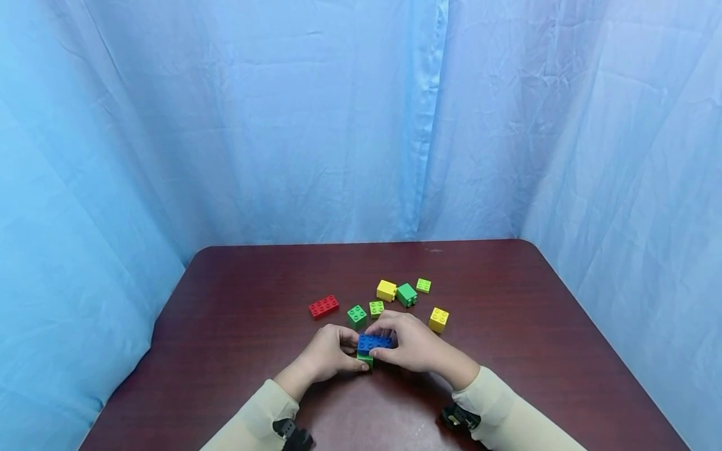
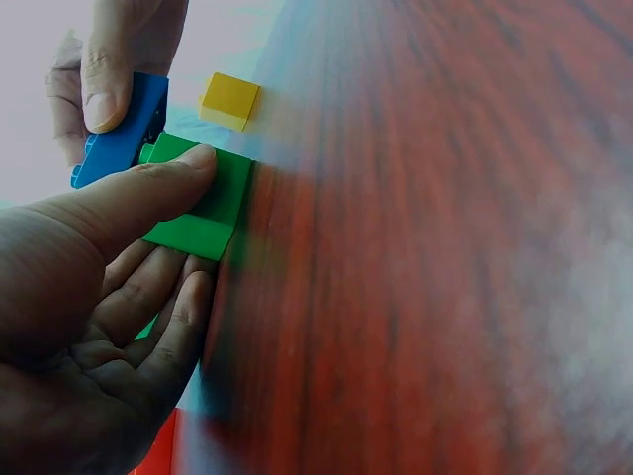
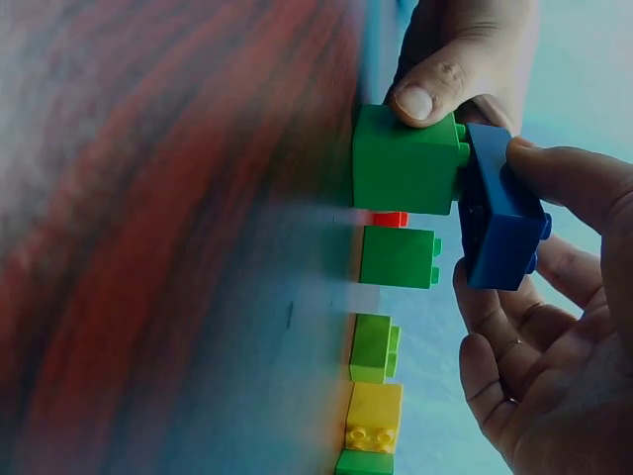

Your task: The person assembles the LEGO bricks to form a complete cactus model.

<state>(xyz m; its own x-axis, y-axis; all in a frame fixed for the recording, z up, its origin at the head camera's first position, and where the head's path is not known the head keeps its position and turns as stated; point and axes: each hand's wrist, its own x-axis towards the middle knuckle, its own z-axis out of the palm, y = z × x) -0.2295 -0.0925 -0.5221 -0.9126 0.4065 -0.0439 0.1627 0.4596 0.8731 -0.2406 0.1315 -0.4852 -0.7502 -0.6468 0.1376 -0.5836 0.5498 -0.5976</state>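
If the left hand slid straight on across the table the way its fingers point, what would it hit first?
The left hand points toward the right hand, holding the green brick under the blue brick. Going on, it would likely meet the right hand's fingers first; depth is hard to judge.

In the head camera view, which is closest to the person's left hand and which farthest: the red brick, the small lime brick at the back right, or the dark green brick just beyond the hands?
1. Dark green brick: just beyond the left hand.
2. Red brick: farther back, to the left.
3. Small lime brick: farthest, back right of the cluster.
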